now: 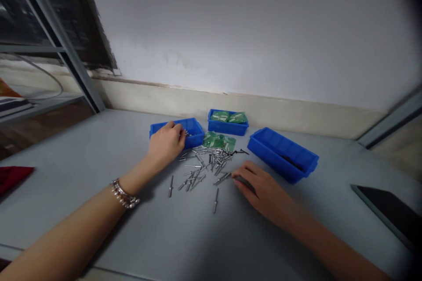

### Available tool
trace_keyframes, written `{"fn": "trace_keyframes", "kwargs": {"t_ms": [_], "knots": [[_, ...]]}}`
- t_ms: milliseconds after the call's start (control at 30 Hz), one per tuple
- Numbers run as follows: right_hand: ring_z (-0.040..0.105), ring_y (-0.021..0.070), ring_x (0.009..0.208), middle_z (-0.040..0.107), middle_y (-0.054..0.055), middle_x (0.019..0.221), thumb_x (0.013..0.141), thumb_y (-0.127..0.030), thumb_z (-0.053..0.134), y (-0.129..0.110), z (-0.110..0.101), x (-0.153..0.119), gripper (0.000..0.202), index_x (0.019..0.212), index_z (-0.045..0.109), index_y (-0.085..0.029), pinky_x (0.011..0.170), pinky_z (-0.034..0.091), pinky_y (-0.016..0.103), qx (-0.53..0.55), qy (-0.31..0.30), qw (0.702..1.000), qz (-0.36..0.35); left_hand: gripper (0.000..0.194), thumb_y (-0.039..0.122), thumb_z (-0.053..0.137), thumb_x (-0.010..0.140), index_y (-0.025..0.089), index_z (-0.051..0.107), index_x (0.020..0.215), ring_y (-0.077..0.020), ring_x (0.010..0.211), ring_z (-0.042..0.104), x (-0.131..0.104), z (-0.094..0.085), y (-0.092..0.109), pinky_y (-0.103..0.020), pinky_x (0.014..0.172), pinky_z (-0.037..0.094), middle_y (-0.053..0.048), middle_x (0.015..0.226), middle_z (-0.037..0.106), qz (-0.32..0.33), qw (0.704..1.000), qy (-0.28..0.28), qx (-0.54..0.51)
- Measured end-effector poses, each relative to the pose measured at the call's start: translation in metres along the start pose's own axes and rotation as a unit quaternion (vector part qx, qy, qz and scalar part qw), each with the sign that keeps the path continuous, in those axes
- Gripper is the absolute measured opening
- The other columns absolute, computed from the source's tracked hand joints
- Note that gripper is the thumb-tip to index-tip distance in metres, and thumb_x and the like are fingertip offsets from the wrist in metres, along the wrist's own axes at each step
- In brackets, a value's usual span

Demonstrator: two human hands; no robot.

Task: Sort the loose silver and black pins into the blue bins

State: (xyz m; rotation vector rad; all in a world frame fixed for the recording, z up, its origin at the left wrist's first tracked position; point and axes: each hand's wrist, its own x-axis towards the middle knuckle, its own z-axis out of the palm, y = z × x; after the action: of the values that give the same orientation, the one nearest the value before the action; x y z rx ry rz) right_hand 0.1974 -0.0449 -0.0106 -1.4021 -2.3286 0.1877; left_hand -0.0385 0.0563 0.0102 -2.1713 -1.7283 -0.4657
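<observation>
My left hand (167, 141), with a bead bracelet at the wrist, reaches over the left blue bin (195, 140). Its fingers are curled down at the bin's inside, where small silvery pieces show by the fingertips. What those fingers hold is hidden. Lower down and to the right, my right hand (259, 186) pinches the end of a silver pop rivet (224, 177) at the edge of a loose pile of rivets (216, 158). Single rivets lie apart from the pile, one rivet (216, 202) near my right thumb and another rivet (170, 186) to the left.
Green packets (219, 141) lie behind the pile. A blue bin (227, 128) at the back holds more green packets. The right blue bin (277, 156) has dark pieces inside, and dark screws (240, 152) lie nearby. A dark flat device (385, 210) rests at right, red cloth (15, 178) at left.
</observation>
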Motion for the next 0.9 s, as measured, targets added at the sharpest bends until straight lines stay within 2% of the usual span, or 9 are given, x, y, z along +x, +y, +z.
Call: {"fn": "trace_keyframes", "kwargs": {"t_ms": [200,333,467,567,633,800,900], "knots": [[0.054,0.0218,0.092,0.055,0.008,0.094,0.084,-0.016,0.048,0.003,0.003,-0.001,0.02,0.101,0.058,-0.02,0.081,0.047,0.04,-0.041,-0.027,0.999,0.017,0.033,0.032,0.03,0.09,0.016,0.058,0.083,-0.021,0.073,0.058,0.001,0.001,0.001,-0.028,0.055,0.039,-0.008,0.084,0.057,0.01,1.0,-0.02,-0.007],[0.056,0.0213,0.088,0.056,0.007,0.089,0.084,-0.016,0.046,0.005,0.006,0.0,0.018,0.095,0.06,-0.02,0.078,0.048,0.039,-0.057,-0.019,0.998,-0.003,0.034,0.032,0.029,0.091,0.016,0.058,0.082,-0.0205,0.076,0.057,0.001,0.0,0.003,-0.028,0.059,0.041,-0.008,0.083,0.057,0.019,0.999,-0.027,-0.001],[0.055,0.0216,0.089,0.056,0.008,0.093,0.083,-0.017,0.047,0.008,0.009,0.0,0.021,0.101,0.057,-0.02,0.079,0.048,0.041,-0.058,0.019,0.998,0.001,0.034,0.031,0.029,0.091,0.016,0.058,0.083,-0.0193,0.076,0.057,-0.001,-0.001,0.005,-0.027,0.059,0.041,-0.008,0.083,0.057,0.026,0.999,-0.027,0.008],[0.052,0.0233,0.095,0.055,0.009,0.098,0.082,-0.018,0.05,0.009,0.011,0.0,0.028,0.11,0.054,-0.019,0.083,0.047,0.043,-0.062,0.039,0.997,0.0,0.033,0.031,0.029,0.091,0.016,0.057,0.083,-0.0192,0.074,0.057,-0.001,0.0,0.005,-0.026,0.056,0.039,-0.008,0.082,0.056,0.029,0.999,-0.019,0.016],[0.05,0.0248,0.099,0.054,0.01,0.1,0.081,-0.018,0.052,0.009,0.012,0.0,0.031,0.112,0.053,-0.019,0.085,0.045,0.045,-0.07,0.029,0.997,0.003,0.031,0.031,0.03,0.091,0.016,0.057,0.085,-0.0193,0.074,0.057,-0.001,0.001,0.005,-0.027,0.057,0.039,-0.008,0.082,0.056,0.03,0.999,-0.012,0.019],[0.052,0.022,0.094,0.053,0.009,0.097,0.085,-0.018,0.048,0.008,0.011,0.001,0.021,0.104,0.057,-0.018,0.084,0.046,0.042,-0.051,-0.014,0.999,0.008,0.022,0.027,0.035,0.088,0.015,0.054,0.092,-0.0229,0.082,0.055,-0.002,0.0,0.008,-0.031,0.064,0.037,-0.009,0.088,0.056,0.034,0.999,0.015,-0.008],[0.053,0.0206,0.09,0.054,0.008,0.093,0.086,-0.017,0.046,0.009,0.011,0.004,0.017,0.098,0.059,-0.018,0.082,0.046,0.041,-0.037,-0.014,0.999,0.005,0.019,0.025,0.038,0.088,0.016,0.053,0.093,-0.023,0.085,0.053,-0.006,-0.003,0.013,-0.034,0.069,0.034,-0.008,0.091,0.054,0.07,0.996,0.041,-0.048]]}}
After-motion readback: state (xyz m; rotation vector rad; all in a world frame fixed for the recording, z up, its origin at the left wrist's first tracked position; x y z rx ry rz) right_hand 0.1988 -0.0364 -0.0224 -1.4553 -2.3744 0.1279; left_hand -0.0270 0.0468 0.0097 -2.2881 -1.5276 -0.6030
